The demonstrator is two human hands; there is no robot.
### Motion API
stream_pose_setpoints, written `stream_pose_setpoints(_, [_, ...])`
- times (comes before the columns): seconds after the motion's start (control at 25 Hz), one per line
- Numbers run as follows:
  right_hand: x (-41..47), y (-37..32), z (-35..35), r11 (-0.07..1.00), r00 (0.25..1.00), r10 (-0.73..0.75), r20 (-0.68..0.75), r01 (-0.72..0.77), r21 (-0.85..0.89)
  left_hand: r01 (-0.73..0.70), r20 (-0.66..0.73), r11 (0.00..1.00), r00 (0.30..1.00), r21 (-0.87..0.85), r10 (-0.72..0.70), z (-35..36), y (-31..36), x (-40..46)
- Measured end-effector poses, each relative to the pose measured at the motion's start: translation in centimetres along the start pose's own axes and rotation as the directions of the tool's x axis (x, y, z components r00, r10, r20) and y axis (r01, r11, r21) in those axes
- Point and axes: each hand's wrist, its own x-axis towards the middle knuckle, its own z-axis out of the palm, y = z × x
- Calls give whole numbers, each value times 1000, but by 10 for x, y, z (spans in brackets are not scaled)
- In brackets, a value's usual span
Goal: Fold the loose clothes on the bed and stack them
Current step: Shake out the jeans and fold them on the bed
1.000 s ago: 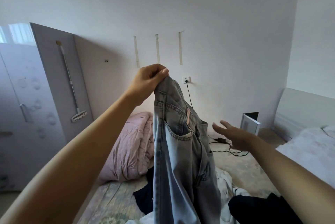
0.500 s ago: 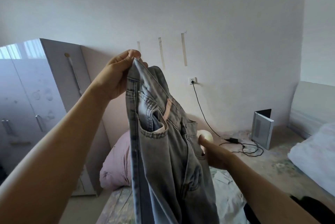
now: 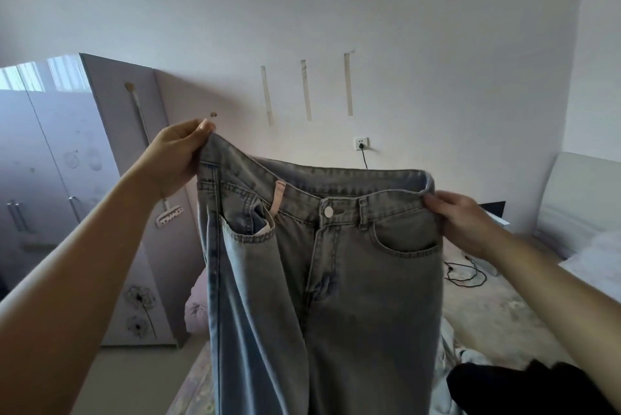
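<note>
The left hand pinches one end of the waistband and the right hand grips the other, holding the light blue jeans spread front-out in the air above the bed, where a black garment lies beside them.

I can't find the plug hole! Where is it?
The wall socket sits on the far wall, centre-right in the head view, just above the jeans waistband, below the tape strips.
</note>
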Motion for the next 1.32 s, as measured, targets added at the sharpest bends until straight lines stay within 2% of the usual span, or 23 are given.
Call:
stream_pose_setpoints(0.16, [-7, -53, 10, 951, 981, -194, 28, 195, -240, -24, -150, 972, 987, 234, 60, -4, -8, 9])
stream_pose_setpoints(0.28, [-10, -89, 16, 851, 950, -312, 13, 285, -440, -32, -156, 954, 984, 299, 82, -4, -6, 16])
stream_pose_setpoints(0.36, [-10, -106, 18, 828, 935, -354, 6, 316, -463, -47, -149, 941, 984, 334, 102, -3, -8, 21])
stream_pose_setpoints(0.52, [-6, -133, 28, 834, 921, -389, -21, 342, -432, -140, -215, 856, 936, 497, 278, 2, -11, 29])
stream_pose_setpoints(0.6, [-2, -147, 32, 815, 903, -425, -59, 353, -458, -149, -190, 878, 947, 455, 260, 4, -9, 33])
stream_pose_setpoints(0.72, [5, -162, 31, 805, 896, -441, -56, 367, -467, -81, -137, 958, 983, 276, 122, 7, -5, 36])
stream_pose_setpoints(0.76, [7, -165, 29, 806, 899, -436, -45, 368, -464, -72, -154, 957, 981, 281, 118, 9, -5, 36])
stream_pose_setpoints(0.88, [13, -172, 22, 792, 899, -437, -29, 369, -486, -102, -249, 909, 944, 403, 216, 20, -8, 36])
stream_pose_setpoints(1.12, [17, -194, 19, 720, 847, -526, -75, 397, -570, -135, -258, 906, 932, 401, 253, 30, -4, 50])
stream_pose_setpoints(1.2, [16, -206, 18, 669, 822, -565, -67, 409, -621, -209, -257, 876, 903, 435, 344, 34, 5, 54])
stream_pose_setpoints(1.32, [12, -224, 15, 546, 765, -642, -49, 412, -730, -410, -208, 804, 821, 431, 531, 42, 20, 55])
